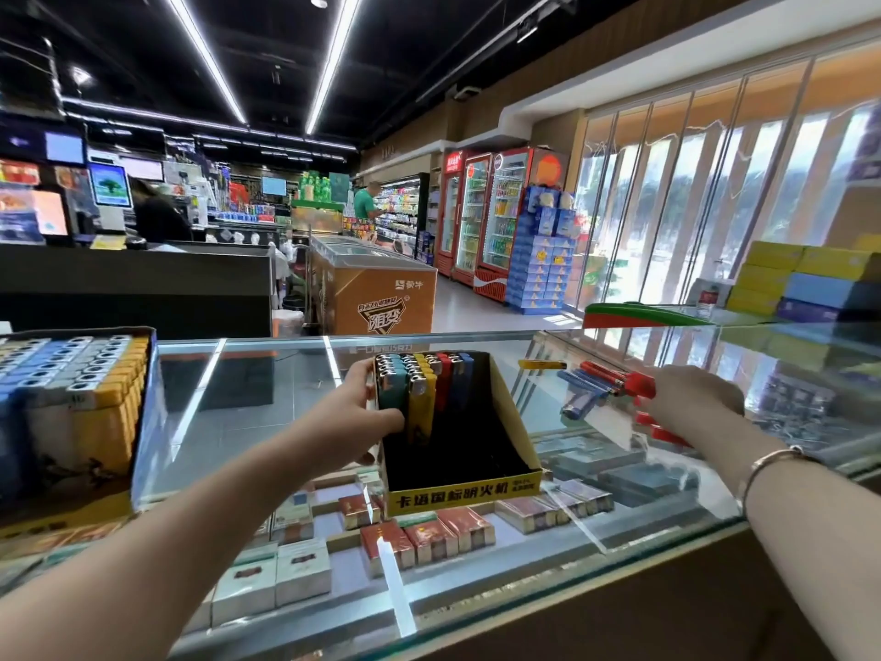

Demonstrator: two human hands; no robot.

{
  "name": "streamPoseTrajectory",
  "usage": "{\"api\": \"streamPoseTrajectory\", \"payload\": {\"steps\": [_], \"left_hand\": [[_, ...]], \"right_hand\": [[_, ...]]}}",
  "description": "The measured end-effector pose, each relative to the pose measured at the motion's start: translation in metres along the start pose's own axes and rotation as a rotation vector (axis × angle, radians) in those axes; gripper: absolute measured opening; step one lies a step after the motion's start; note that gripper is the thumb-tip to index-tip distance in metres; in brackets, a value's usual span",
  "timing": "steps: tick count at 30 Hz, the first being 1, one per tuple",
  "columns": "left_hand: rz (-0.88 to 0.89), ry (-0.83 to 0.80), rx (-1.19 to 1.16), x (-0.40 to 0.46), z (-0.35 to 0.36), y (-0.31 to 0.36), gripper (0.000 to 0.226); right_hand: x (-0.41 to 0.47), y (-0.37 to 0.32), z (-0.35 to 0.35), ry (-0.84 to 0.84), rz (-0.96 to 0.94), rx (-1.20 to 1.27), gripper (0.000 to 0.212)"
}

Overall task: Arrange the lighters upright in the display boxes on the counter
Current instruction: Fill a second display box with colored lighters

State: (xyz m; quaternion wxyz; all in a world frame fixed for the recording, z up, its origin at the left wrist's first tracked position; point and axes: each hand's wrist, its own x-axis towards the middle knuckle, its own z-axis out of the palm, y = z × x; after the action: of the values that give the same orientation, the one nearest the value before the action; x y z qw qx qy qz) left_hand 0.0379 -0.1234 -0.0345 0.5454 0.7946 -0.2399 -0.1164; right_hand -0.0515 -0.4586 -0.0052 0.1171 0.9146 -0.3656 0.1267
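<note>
While her left hand (367,412) grips the display box (465,489) wall, her right hand (686,403) pinches red lighters (641,386); she should slot them upright against the standing row (422,388).

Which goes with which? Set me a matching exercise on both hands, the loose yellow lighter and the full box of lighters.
1. left hand
2. right hand
3. lone yellow plastic lighter
4. large packed cardboard display box

A. lies flat on the glass counter
B. holds red plastic lighters
C. stands at the counter's left end
D. grips the side of the half-empty yellow-fronted cardboard box

Pairs: 1-D, 2-B, 3-A, 4-C
</note>
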Motion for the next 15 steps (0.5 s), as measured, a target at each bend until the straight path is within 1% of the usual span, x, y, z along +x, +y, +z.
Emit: {"api": "streamPoseTrajectory", "payload": {"steps": [2, 6, 8, 11, 15], "left_hand": [[-0.002, 0.01, 0.007, 0.0, 0.0, 0.0, 0.07], [-0.007, 0.005, 0.024, -0.002, 0.0, 0.002, 0.069], [-0.014, -0.004, 0.024, -0.003, 0.0, 0.003, 0.07], [-0.01, -0.006, 0.025, -0.006, 0.0, 0.005, 0.071], [-0.01, -0.003, 0.021, -0.007, 0.001, 0.006, 0.072]], "right_hand": [[0.004, 0.012, -0.005, -0.1, -0.044, 0.022, 0.021], [0.004, 0.025, -0.007, -0.449, -0.194, 0.059, 0.028], [0.0, 0.024, -0.007, -0.551, -0.212, 0.05, 0.031], [-0.004, 0.019, -0.003, -0.567, -0.212, 0.052, 0.037], [-0.003, 0.012, 0.001, -0.511, -0.241, 0.02, 0.033]]}}
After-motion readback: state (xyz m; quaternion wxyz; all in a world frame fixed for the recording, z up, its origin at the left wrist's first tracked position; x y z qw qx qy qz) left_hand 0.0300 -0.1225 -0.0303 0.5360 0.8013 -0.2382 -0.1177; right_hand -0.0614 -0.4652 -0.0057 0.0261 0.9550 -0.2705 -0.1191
